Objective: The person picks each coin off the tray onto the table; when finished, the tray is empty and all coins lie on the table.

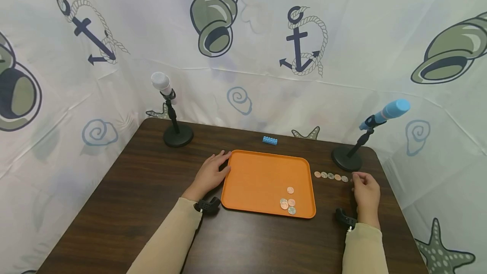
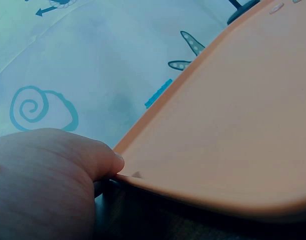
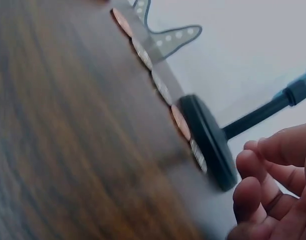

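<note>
At the left rim of the orange tray (image 1: pixel 262 176), my left hand (image 1: pixel 208 176) rests with its fingers along the edge. In the left wrist view a finger touches the tray corner. Several copper and silver coins (image 1: pixel 291 202) lie in the tray's near right part, some overlapping. To the right of the tray, a straight row of coins (image 1: pixel 330 176) runs across the table. My right hand (image 1: pixel 367 189) is at the right end of this row, thumb and fingertips bent together. I cannot tell whether a coin is pinched between them.
A blue toy brick (image 1: pixel 269 140) lies behind the tray. A white microphone on a black stand (image 1: pixel 178 135) stands at the back left. The black stand (image 1: pixel 347 158) of a blue microphone is close behind the coin row. A printed cloth hangs behind the dark wooden table (image 1: pixel 258 244).
</note>
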`<state>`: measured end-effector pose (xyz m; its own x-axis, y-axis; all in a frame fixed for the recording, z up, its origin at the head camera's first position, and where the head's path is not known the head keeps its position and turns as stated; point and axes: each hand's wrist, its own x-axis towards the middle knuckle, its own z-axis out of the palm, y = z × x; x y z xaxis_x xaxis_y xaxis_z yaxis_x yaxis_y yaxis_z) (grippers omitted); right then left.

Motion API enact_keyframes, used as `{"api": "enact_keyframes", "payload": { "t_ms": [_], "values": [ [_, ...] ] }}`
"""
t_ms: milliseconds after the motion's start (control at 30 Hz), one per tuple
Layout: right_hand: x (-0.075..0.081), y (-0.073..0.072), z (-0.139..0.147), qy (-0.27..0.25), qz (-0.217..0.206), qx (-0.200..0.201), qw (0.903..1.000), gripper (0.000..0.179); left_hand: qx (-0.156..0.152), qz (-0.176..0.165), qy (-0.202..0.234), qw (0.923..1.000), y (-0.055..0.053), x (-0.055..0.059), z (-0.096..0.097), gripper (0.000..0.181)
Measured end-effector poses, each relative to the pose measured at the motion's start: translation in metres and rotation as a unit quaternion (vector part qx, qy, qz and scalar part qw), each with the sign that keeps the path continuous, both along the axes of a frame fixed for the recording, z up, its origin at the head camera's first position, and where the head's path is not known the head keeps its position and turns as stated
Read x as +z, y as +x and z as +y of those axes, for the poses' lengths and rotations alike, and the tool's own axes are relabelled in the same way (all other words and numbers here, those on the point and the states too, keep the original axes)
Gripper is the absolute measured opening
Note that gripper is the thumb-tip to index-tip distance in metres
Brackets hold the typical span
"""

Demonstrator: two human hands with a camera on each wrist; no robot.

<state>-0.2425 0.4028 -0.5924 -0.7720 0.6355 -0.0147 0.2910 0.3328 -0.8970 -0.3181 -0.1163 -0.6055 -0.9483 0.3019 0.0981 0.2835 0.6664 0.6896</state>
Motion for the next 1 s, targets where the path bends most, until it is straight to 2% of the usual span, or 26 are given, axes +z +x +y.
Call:
{"api": "enact_keyframes", "payload": {
  "t_ms": [133,267,367,533,700,767,900,1000],
  "values": [
    [0.014,-0.003,-0.011,0.011,0.010,0.029,0.9995,0.030,-0.003,0.000,-0.002,1.0000,-0.001,-0.002,0.001,0.059],
    [0.032,-0.007,-0.030,0.054,-0.009,0.118,0.9915,0.035,0.000,0.002,-0.002,1.0000,-0.001,-0.002,0.001,0.059],
    [0.043,-0.009,-0.048,0.086,-0.024,0.201,0.9755,0.036,0.004,0.002,-0.003,1.0000,-0.002,-0.002,0.000,0.059],
    [0.053,-0.013,-0.079,0.098,-0.042,0.326,0.9392,0.030,0.005,0.000,-0.001,1.0000,-0.002,-0.001,0.000,0.059],
    [0.046,-0.016,-0.101,0.069,-0.078,0.425,0.8993,0.028,0.006,0.000,-0.005,1.0000,-0.001,-0.001,0.000,0.058],
    [0.039,-0.017,-0.106,0.063,-0.088,0.447,0.8880,0.026,0.007,-0.002,-0.005,1.0000,0.000,-0.001,0.001,0.059],
    [0.025,-0.020,-0.111,0.059,-0.084,0.470,0.8768,0.024,0.006,0.000,-0.003,1.0000,0.000,0.000,0.001,0.059],
    [0.020,-0.022,-0.111,0.059,-0.080,0.470,0.8771,0.025,0.005,0.006,0.001,1.0000,0.000,0.001,0.001,0.058]
  ]
}}
